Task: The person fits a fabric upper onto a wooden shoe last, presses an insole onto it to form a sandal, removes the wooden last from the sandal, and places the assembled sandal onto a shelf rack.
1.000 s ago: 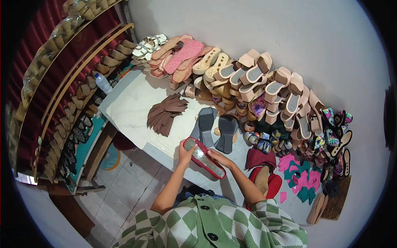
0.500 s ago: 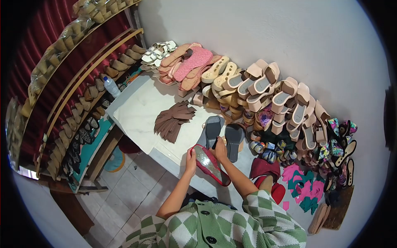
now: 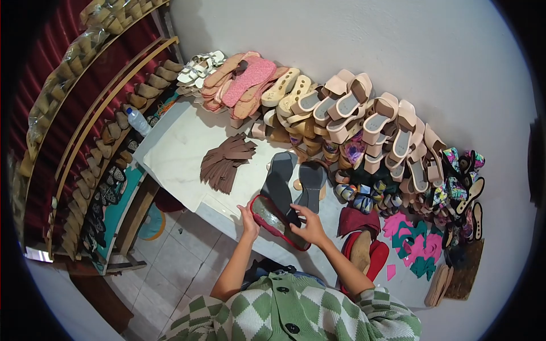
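My left hand (image 3: 248, 223) grips the side of a red-edged shoe piece (image 3: 267, 215) with a grey, shiny inner face, tilted over the table's front edge. A black sole (image 3: 278, 183) is in my right hand (image 3: 308, 225), its lower end between thumb and fingers, lying partly over the red-edged piece. Another black sole (image 3: 312, 184) rests on the table just to the right. Left of the soles lies a fan of brown strips (image 3: 228, 162).
Piled sandals (image 3: 359, 102) line the wall behind. Pink and teal scraps (image 3: 418, 244), a maroon piece (image 3: 358, 221) and red pieces (image 3: 377, 258) lie at the right. Shelves of shoe lasts (image 3: 105, 150) and a water bottle (image 3: 138, 121) stand at the left.
My right hand has reached to a black sole on the table, taken hold of it and brought it over the red-edged piece. My left hand still holds that piece.
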